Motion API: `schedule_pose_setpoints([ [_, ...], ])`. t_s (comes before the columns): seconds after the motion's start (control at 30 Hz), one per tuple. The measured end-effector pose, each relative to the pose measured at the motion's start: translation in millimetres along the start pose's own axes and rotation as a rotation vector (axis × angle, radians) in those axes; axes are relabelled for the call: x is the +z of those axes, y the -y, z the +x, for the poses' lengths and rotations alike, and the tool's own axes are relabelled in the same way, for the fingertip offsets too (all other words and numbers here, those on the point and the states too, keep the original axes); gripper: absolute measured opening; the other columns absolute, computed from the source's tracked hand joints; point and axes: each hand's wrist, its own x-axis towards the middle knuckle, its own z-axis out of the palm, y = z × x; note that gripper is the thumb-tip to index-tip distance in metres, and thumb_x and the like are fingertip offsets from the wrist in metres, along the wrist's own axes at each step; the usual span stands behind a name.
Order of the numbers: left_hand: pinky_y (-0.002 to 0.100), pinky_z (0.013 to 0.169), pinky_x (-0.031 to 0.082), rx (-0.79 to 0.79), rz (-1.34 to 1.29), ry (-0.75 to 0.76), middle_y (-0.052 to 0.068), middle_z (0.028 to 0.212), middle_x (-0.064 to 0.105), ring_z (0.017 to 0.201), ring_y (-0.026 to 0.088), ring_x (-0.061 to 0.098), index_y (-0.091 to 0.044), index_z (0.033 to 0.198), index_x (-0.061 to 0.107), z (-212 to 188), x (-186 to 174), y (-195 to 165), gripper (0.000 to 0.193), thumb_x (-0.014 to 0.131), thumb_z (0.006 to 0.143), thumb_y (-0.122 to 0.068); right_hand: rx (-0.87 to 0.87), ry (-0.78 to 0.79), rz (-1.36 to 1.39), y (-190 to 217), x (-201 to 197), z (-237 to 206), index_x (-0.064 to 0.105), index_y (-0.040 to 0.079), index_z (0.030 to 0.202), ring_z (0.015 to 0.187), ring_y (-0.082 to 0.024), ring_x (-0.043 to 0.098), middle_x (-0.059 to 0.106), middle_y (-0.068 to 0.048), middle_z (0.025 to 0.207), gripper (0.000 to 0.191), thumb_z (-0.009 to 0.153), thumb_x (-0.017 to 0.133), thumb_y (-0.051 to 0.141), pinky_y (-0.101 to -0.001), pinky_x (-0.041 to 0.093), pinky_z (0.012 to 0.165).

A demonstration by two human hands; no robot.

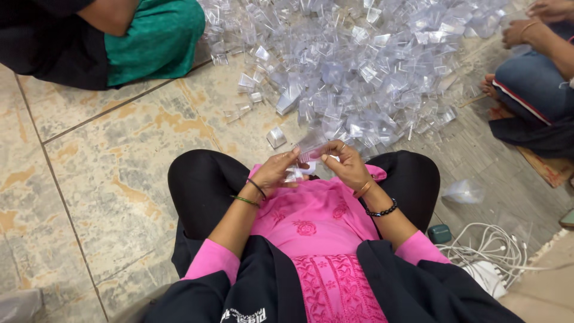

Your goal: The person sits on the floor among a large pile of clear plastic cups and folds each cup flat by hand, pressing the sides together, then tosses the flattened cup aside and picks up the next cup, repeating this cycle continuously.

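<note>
A clear plastic piece (312, 146) sits above the lap, pinched between the fingers of the left hand (276, 172) and the right hand (347, 166). Just beyond lies a pile (371, 66) of similar pieces on the tiled floor (113, 167); white cables (490, 248) lie near right.

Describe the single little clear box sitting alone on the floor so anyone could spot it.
Start at the big heap of clear plastic pieces on the tiled floor. Below its lower left edge, just above the black-clad knee, sits one small folded clear box, alone, apart from the heap.
</note>
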Motion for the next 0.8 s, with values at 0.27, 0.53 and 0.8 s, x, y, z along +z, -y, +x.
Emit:
schedule_pose_setpoints([
  [0.27, 0.035, 0.075, 0.06, 0.291, 0.236, -0.109, 0.011, 0.107, 0.072, 0.091, 0.017, 0.071, -0.004, 0.126, 0.069, 45.7, -32.5, 27.8, 0.05, 0.073, 0.094, -0.042, 0.091, 0.003, 0.152, -0.1, 8.4, 24.2, 0.052, 0.004, 0.132, 0.12, -0.014, 0.064, 0.071, -0.006, 0.126, 0.035, 0.099, 0.061, 0.007, -0.0301, 0.049, 0.102],
  [0.53, 0.04, 0.093, 0.056, 0.182, -0.577, -0.225, 0.018, 0.143, 0.049, 0.107, 0.026, 0.066, -0.007, 0.152, 0.036, 108.8, -92.6, -10.9, 0.076, 0.044, 0.098, -0.06, 0.241, -0.277, 0.55, -56.9, -25.5, 57.0, 0.058, 0.009, 0.127, 0.105, -0.015, 0.066, 0.073, -0.006, 0.112, 0.029, 0.1, 0.068, 0.011, -0.036, 0.049, 0.094],
  [0.8, 0.039, 0.092, 0.057, -0.042, 0.857, -0.257, 0.015, 0.139, 0.059, 0.112, 0.03, 0.068, -0.012, 0.148, 0.047, 139.7, -129.9, 37.8, 0.074, 0.064, 0.078, -0.026, 0.1, -0.252, 0.207, -59.5, -21.1, 47.3, 0.059, 0.006, 0.126, 0.111, -0.016, 0.069, 0.073, -0.007, 0.115, 0.025, 0.103, 0.064, 0.014, -0.0342, 0.052, 0.097],
])
